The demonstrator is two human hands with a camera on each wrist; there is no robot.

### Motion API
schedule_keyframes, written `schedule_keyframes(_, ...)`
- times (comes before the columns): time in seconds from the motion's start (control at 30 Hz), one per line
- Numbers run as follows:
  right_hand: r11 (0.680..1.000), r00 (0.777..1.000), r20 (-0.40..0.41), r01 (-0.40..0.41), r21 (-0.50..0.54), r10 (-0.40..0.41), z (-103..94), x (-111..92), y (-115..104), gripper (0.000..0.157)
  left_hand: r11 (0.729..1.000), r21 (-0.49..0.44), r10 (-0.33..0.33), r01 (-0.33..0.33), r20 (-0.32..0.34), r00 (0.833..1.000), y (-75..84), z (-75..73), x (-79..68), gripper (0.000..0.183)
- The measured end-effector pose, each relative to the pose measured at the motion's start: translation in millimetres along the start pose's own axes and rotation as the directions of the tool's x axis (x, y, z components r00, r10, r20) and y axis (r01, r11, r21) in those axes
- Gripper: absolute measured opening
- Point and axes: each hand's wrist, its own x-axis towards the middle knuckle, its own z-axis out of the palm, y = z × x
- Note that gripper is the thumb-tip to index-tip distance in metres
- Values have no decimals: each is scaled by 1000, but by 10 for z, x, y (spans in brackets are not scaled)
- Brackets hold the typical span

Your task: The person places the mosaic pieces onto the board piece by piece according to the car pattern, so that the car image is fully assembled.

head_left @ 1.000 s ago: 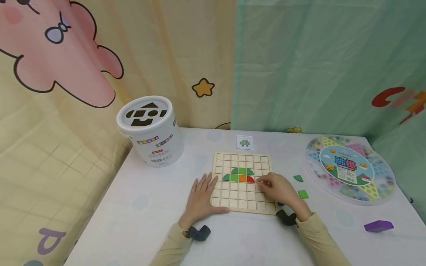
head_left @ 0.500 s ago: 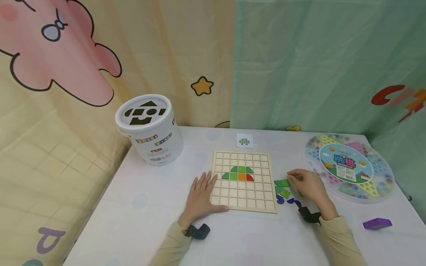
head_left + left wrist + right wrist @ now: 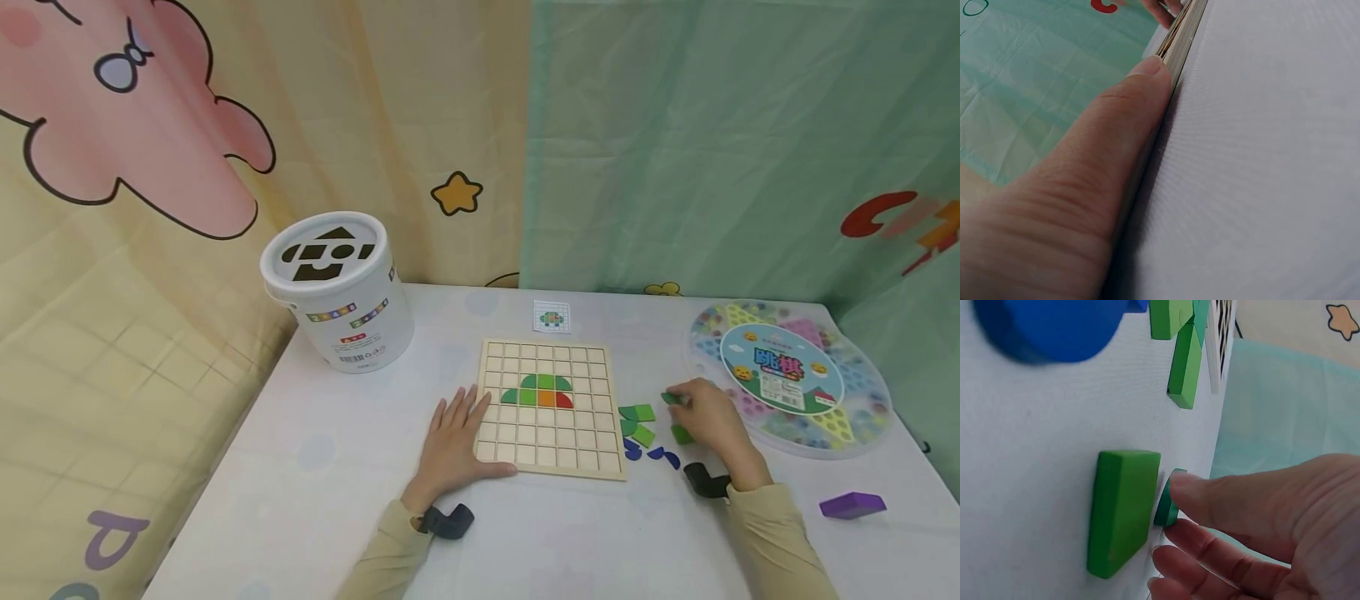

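A: Here's the grid board (image 3: 536,437), flat on the worktop (image 3: 300,517), and the left hand (image 3: 452,450) is on it, fingers spread at the board's left edge, thumb against its near edge!

B: And the right hand (image 3: 705,412)?

A: Out to the right of the board, thumb and fingers pinching a dark green piece (image 3: 1169,503)! A green block (image 3: 1125,509) sits just beside it.

B: Between that hand and the board?

A: Loose green pieces (image 3: 643,412) close to the board's right edge, with blue pieces (image 3: 672,461) off its near right corner.

B: On the board itself, what a picture: a domed shape, mostly green, with an orange square (image 3: 545,398) and a red piece (image 3: 564,401) finishing the lower row on the right!

A: Behind the board, a small printed card (image 3: 551,317). Left of it, the white bucket (image 3: 352,333); well to its right, a round game box (image 3: 780,371).

B: And a purple block (image 3: 852,505), right of the board too, nearer the person!
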Motion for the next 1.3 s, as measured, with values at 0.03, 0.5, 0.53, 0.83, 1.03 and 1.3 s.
schedule_keyframes(0.03,1000,1000,-3,2,-1,-2,6,1,0,25,1000,-1,-2,2,3,1000,0,1,0,115)
schedule_keyframes(0.5,995,993,68,-94,23,93,-38,41,-22,26,1000,-4,7,-8,-11,1000,6,5,-14,114)
schedule_keyframes(0.53,994,993,72,-100,31,98,-41,43,-16,25,1000,-5,10,-10,-16,1000,6,8,-13,114)
schedule_keyframes(0.83,991,993,30,-113,68,111,-15,29,10,16,1000,2,5,-5,-14,1000,0,9,-5,114)
schedule_keyframes(1.03,998,999,-10,-34,47,35,12,20,-43,24,1000,-1,5,-5,-11,1000,0,3,-4,114)
schedule_keyframes(1.3,996,996,-80,48,72,-42,49,38,-228,17,1000,-2,9,-9,-18,1000,3,1,-8,114)
